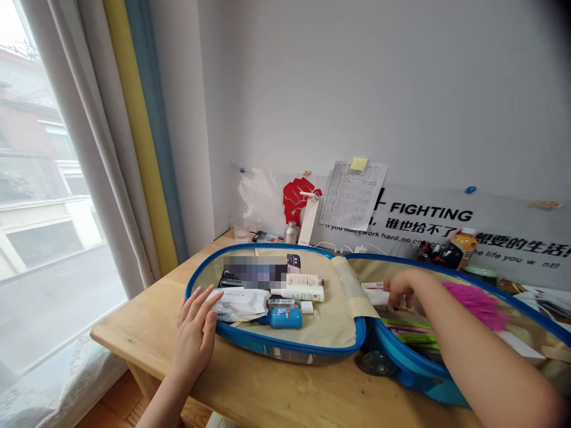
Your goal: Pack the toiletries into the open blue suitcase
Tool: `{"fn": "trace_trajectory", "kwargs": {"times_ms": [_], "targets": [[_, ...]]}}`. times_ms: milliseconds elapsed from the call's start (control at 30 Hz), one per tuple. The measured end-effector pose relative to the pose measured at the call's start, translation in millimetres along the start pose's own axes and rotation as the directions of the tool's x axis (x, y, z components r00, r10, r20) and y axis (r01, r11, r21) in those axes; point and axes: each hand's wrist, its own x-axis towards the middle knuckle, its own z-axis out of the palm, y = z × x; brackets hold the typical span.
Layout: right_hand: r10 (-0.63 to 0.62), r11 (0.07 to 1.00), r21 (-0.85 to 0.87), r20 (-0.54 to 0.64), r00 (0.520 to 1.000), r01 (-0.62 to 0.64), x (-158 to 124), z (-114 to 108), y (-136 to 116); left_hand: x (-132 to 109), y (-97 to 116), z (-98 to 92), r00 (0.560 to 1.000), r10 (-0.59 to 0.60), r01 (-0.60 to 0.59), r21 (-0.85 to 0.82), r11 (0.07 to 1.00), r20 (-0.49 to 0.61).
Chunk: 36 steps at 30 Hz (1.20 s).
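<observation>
A blue suitcase (pixel 285 346) lies open on the wooden desk, lined in beige. Its left half holds a white wipes pack (pixel 238 304), a blue bottle (pixel 285 318), white tubes (pixel 300 292) and dark items. My left hand (pixel 196 333) rests flat on the suitcase's left rim beside the wipes pack, fingers stretched out. My right hand (pixel 401 288) reaches into the right half with its fingers curled down on a small white box (pixel 373 294). A pink fluffy thing (pixel 477 304) and green and pink packets (pixel 408 333) lie in that half.
The wooden desk (pixel 147 324) stands against a wall with a "FIGHTING" banner (pixel 430 212), a paper sheet and a red fist sticker. A glass (pixel 241 230), a small metal bottle, an orange drink bottle (pixel 464 245) and cables stand behind the suitcase. Curtains and a window are at left.
</observation>
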Motion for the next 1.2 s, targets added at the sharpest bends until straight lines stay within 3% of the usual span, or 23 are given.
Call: {"fn": "trace_trajectory", "kwargs": {"times_ms": [67,133,267,333,433,567,700,900,1000,1100,1200], "targets": [[0.032,0.999,0.001,0.021,0.999,-0.032,-11.7,-12.8,3.3,0.2,1.0,0.0,1.000,-0.003,0.003,0.000,1.000,-0.002],[0.015,1.000,0.023,-0.034,0.999,-0.014,-24.5,-26.5,4.5,0.2,1.5,0.2,1.000,-0.004,0.004,0.002,1.000,-0.001],[-0.201,0.971,0.081,-0.240,0.950,0.225,-48.3,-41.7,-16.4,-0.3,0.4,0.4,1.000,-0.002,0.002,0.003,1.000,-0.001],[-0.343,0.923,0.083,-0.264,0.902,0.376,-58.7,-38.3,-40.6,-0.6,-0.3,0.4,1.000,-0.001,0.001,0.002,1.000,0.000],[-0.513,0.850,0.045,-0.155,0.844,0.525,-73.7,-21.9,-82.4,-0.7,-0.6,0.2,1.000,-0.001,0.001,0.001,1.000,0.005],[-0.587,0.806,-0.038,0.062,0.807,0.590,-88.0,1.7,-119.1,-0.4,0.4,-0.5,1.000,-0.005,0.005,0.005,1.000,0.007],[-0.571,0.801,-0.074,0.203,0.795,0.594,-90.3,14.6,-127.3,0.0,0.8,-0.6,1.000,0.005,-0.005,0.007,1.000,0.002],[-0.586,0.794,-0.031,0.227,0.778,0.607,-87.7,25.9,-131.5,0.5,0.5,-0.3,1.000,0.005,-0.005,0.005,1.000,0.000],[-0.609,0.790,0.017,0.142,0.781,0.613,-82.4,19.9,-127.6,0.6,0.8,-0.7,1.000,0.001,-0.001,0.001,1.000,0.001],[-0.581,0.807,0.060,-0.096,0.808,0.587,-67.3,1.1,-109.0,0.4,1.1,-1.1,1.000,-0.002,0.002,-0.004,1.000,0.003],[-0.453,0.864,0.086,-0.297,0.840,0.496,-43.5,-16.7,-76.5,0.1,0.9,-1.2,1.000,-0.005,0.005,-0.007,1.000,0.004]]}}
